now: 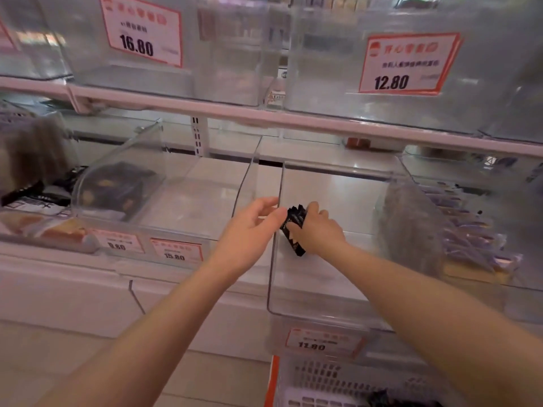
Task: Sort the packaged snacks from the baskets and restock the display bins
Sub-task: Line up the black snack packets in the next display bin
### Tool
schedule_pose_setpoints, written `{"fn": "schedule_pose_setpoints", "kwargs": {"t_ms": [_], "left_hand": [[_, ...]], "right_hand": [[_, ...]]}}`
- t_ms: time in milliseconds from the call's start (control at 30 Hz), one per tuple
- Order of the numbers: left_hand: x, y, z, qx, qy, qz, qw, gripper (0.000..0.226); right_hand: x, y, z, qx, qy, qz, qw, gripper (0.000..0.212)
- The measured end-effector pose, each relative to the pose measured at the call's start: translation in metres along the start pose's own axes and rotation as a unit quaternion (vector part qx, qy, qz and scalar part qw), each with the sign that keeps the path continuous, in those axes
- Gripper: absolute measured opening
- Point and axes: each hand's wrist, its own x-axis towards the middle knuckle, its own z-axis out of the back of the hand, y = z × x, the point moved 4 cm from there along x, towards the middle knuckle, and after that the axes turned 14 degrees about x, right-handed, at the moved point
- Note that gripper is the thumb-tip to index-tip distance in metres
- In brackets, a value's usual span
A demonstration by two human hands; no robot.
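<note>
**Black snack packets going into the middle bin**

Nearest to us, at the bottom edge, sits the white basket (338,386), perforated, with something dark inside it that we cannot make out. Above it hangs a price tag (321,342) on the front of the clear bin (293,309) we are filling.

Both our forearms reach up over that bin. Our right hand (318,230) has its fingers curled round a small bunch of black snack packets (295,230), held just inside the bin's left wall, above its floor. Our left hand (252,227) hovers beside the packets with fingers loosely spread and slightly bent, its fingertips close to them; whether they touch we cannot tell.

As far as we can see, the floor of this bin is bare, so we judge the restocking here has barely begun. The neighbouring bin (182,201) to the left looks just as bare.

Further out, the left-hand bin (117,189) holds a few dark packs, and the right-hand bin (470,230) holds a stack of purple packets. Farthest up, the upper-shelf bins (235,69) appear mostly unfilled behind their red-bordered price cards, so we reckon much remains to be done.
</note>
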Motion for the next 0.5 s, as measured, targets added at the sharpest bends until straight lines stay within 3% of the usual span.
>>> {"fn": "schedule_pose_setpoints", "kwargs": {"t_ms": [133, 233, 367, 500], "left_hand": [[-0.002, -0.002, 0.000, -0.012, -0.002, -0.001, 1.000, 0.036], [-0.003, -0.001, -0.001, -0.023, -0.003, 0.003, 1.000, 0.038], [-0.002, 0.001, 0.000, -0.021, 0.002, 0.004, 1.000, 0.038], [-0.003, 0.001, 0.001, -0.023, 0.006, 0.001, 1.000, 0.038]], "right_hand": [[-0.009, 0.004, 0.001, 0.051, 0.082, 0.065, 0.993, 0.075], [-0.024, 0.002, 0.003, -0.049, 0.121, 0.159, 0.979, 0.085], [-0.026, 0.008, -0.001, -0.139, 0.064, 0.229, 0.961, 0.073], [-0.013, 0.018, -0.006, -0.139, 0.029, 0.212, 0.967, 0.061]]}}
